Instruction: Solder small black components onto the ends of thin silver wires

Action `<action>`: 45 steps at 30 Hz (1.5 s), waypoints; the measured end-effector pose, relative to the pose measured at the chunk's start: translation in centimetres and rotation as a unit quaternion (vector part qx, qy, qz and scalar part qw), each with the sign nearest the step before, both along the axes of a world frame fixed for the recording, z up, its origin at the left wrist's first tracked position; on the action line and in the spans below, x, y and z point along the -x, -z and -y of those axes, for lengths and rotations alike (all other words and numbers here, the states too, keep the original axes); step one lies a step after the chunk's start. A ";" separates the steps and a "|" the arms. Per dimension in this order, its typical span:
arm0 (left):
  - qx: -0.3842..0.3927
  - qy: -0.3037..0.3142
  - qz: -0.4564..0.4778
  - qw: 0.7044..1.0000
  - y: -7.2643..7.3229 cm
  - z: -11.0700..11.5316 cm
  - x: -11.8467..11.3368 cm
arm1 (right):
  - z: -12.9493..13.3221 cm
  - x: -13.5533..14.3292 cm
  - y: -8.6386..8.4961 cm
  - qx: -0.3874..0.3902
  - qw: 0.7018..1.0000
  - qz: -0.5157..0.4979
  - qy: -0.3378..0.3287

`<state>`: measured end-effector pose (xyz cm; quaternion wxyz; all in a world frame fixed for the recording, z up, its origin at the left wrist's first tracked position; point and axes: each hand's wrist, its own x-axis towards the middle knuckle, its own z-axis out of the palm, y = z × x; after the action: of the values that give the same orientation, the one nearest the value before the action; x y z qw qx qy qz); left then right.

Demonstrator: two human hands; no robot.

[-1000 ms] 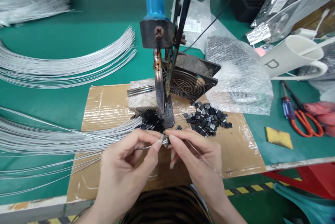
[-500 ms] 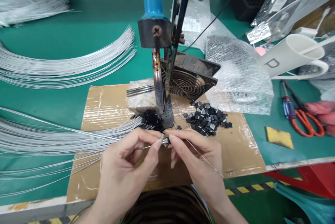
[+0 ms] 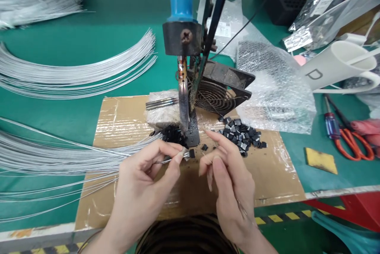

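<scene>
My left hand (image 3: 151, 174) is closed, with thumb and forefinger pinching a thin grey cable close to its end. At that end sits a small black connector (image 3: 191, 153), just beyond the fingertips. To the right, my right hand (image 3: 231, 178) is apart from the connector, its fingers curled around a thin solder wire (image 3: 242, 208); the forefinger points out toward the iron's stand. Above both hands a blue-handled soldering iron (image 3: 183, 99) is clamped tip down. Behind my left fingers lie a dark heap of black connectors (image 3: 172, 134) and a bundle of grey cables (image 3: 74, 153).
Loose black connectors (image 3: 242, 135) are piled on the cardboard (image 3: 267, 174). Behind them stand a small fan (image 3: 219, 91) and bubble wrap (image 3: 276, 83). Orange-handled scissors (image 3: 353, 147), a yellow sponge (image 3: 321, 161) and a white mug (image 3: 335, 65) are at the right.
My right hand has drawn back to the right from the connector, and its forefinger has lifted. My left hand keeps its pinch in nearly the same place; more of the black connector shows.
</scene>
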<state>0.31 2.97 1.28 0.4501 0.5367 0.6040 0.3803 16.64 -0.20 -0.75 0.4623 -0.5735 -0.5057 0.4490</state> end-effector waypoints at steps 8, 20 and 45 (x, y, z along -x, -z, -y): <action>-0.011 -0.029 -0.013 0.999 -0.4 -0.7 -0.2 | -0.8 -0.6 -0.1 -0.030 0.998 0.057 -0.018; -0.030 -0.018 -0.037 0.999 -0.5 -1.6 -0.3 | -2.1 0.3 -1.1 -0.009 0.995 -0.098 0.025; -0.058 -0.053 -0.022 0.997 -0.3 -2.0 -0.4 | -3.1 0.6 -1.2 -0.028 0.989 -0.145 0.025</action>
<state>0.76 4.97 1.63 0.3838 0.5371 0.6188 0.4258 16.02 2.85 0.42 0.5578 -0.5015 -0.4316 0.5011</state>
